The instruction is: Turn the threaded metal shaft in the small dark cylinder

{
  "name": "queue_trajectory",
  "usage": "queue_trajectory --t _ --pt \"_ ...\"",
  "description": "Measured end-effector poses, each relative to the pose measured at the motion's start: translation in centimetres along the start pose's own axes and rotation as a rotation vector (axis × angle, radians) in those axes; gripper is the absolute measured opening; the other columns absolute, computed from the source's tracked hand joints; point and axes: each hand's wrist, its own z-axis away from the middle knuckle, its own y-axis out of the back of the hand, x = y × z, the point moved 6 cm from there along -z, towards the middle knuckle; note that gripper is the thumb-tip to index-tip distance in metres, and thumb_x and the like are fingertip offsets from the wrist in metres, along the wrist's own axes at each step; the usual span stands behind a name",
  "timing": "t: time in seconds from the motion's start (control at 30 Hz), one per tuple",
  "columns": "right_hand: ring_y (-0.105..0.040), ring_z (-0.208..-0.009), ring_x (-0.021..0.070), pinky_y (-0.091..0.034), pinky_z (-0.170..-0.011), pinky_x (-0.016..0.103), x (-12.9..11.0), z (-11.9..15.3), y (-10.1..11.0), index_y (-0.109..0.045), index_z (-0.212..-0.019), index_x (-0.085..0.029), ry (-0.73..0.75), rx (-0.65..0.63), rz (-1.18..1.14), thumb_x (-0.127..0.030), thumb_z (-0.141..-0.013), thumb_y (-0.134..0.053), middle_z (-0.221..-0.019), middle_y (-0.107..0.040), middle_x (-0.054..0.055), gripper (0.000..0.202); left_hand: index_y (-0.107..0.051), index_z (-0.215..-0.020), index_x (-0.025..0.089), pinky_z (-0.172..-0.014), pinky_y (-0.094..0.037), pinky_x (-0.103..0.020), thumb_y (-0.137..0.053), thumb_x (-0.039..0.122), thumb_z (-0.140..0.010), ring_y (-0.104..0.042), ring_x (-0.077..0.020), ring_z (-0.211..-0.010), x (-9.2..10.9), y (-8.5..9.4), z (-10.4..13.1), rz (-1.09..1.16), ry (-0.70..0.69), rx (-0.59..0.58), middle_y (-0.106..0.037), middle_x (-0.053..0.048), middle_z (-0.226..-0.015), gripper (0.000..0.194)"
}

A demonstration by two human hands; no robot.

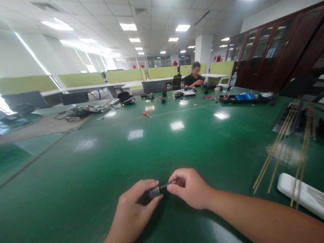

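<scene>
My left hand [136, 206] is closed around a short grey metal cylinder [154, 192], held between thumb and fingers low in the middle of the head view. Out of the cylinder's right end comes a thin dark shaft [164, 186] that looks ridged. My right hand [191, 187] pinches the far end of this shaft between thumb and index finger, its other fingers curled in. Cylinder and shaft lie roughly level, just above the green tabletop [101, 175]. Fingers partly cover both ends, and the exact kind of part is too small to tell.
Thin wooden sticks [274, 148] and a white oblong object [301, 192] lie at the right. A red screwdriver [146, 114] rests farther back. Beyond are a black tray with blue items [245, 97], a bottle [233, 80], cables [91, 109] and a seated person [193, 80].
</scene>
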Motion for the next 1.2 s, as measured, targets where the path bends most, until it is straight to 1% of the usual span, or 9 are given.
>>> queue_trajectory --t 0.23,0.57,0.87,1.2 --pt "-0.055 -0.061 0.012 -0.041 -0.057 0.022 0.09 -0.05 -0.07 -0.072 -0.082 -0.016 -0.008 -0.01 0.0 -0.024 -0.079 -0.071 -0.067 -0.063 -0.001 0.008 -0.072 -0.098 0.025 -0.075 -0.061 -0.023 -0.072 0.032 -0.082 -0.073 -0.0177 -0.083 -0.26 -0.04 0.05 -0.011 0.0 -0.002 -0.075 0.0 -0.093 0.017" --pt "-0.054 -0.061 0.0121 -0.041 -0.057 0.023 0.0 0.0 -0.04 -0.072 -0.082 -0.015 -0.006 -0.002 -0.012 -0.023 -0.079 -0.07 -0.067 -0.062 0.0 0.01 -0.072 -0.096 0.025 -0.073 -0.06 -0.022 -0.071 0.032 -0.083 -0.072 -0.0169 -0.08 0.32 0.17 -0.21 -0.006 -0.008 0.0 -0.075 0.0 -0.091 0.015" --pt "-0.054 -0.061 0.012 -0.041 -0.057 0.022 -0.18 0.16 0.06 -0.072 -0.081 -0.014 0.0 0.012 -0.016 -0.023 -0.079 -0.07 -0.066 -0.062 -0.001 0.009 -0.071 -0.098 0.026 -0.076 -0.059 -0.02 -0.072 0.031 -0.083 -0.072 -0.0153 -0.082 -0.01 0.03 -0.18 -0.004 -0.01 0.003 -0.074 0.002 -0.093 0.016" --pt "-0.052 -0.059 0.0115 -0.04 -0.056 0.022 0.28 -0.05 -0.1 -0.072 -0.081 -0.014 0.002 0.01 -0.038 -0.023 -0.079 -0.07 -0.065 -0.06 -0.001 0.01 -0.07 -0.101 0.03 -0.079 -0.058 -0.018 -0.073 0.033 -0.083 -0.072 -0.0128 -0.084 -0.38 0.12 0.05 -0.018 -0.018 0.01 -0.074 0.005 -0.095 0.018"
